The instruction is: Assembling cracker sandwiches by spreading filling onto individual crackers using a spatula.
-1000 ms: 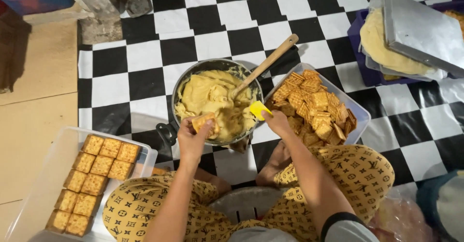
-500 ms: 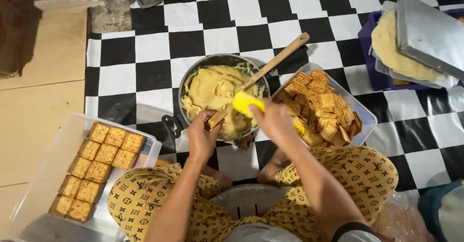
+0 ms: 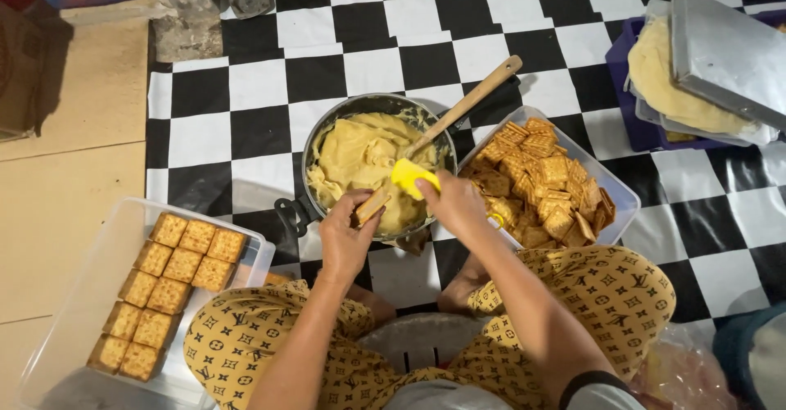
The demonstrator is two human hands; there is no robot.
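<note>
A person sits on the floor [image 3: 246,132], which is covered by a black-and-white checkered mat, with a dark metal pot [image 3: 315,144] in front of the knees. The pot holds thick pale-yellow cream [image 3: 360,152].

The left hand [image 3: 345,242] is over the near rim of the pot, its fingers closed on a square cracker [image 3: 372,205] held tilted above the cream. The right hand [image 3: 453,205] is just right of the cracker, gripping a yellow spatula [image 3: 412,175] whose blade meets the cracker's upper end. Whether the blade carries cream cannot be told.

A wooden spoon [image 3: 467,103] stands in the cream, its handle leaning out over the far right rim of the pot.

Right of the pot, touching or nearly touching its rim, lies a clear plastic tray [image 3: 618,193] heaped with loose plain crackers [image 3: 540,177]. Left of the pot and nearer the person sits a clear plastic box [image 3: 78,312]; inside it filled crackers [image 3: 168,283] lie flat in neat rows along its right side.

Far right of the pot, well apart from it, a purple crate [image 3: 626,103] holds a tray with a pale yellow sheet [image 3: 663,74], and a grey metal tray [image 3: 729,50] rests tilted on top.

The person's legs, in yellow patterned trousers [image 3: 622,295], are folded on the near side of the pot.
</note>
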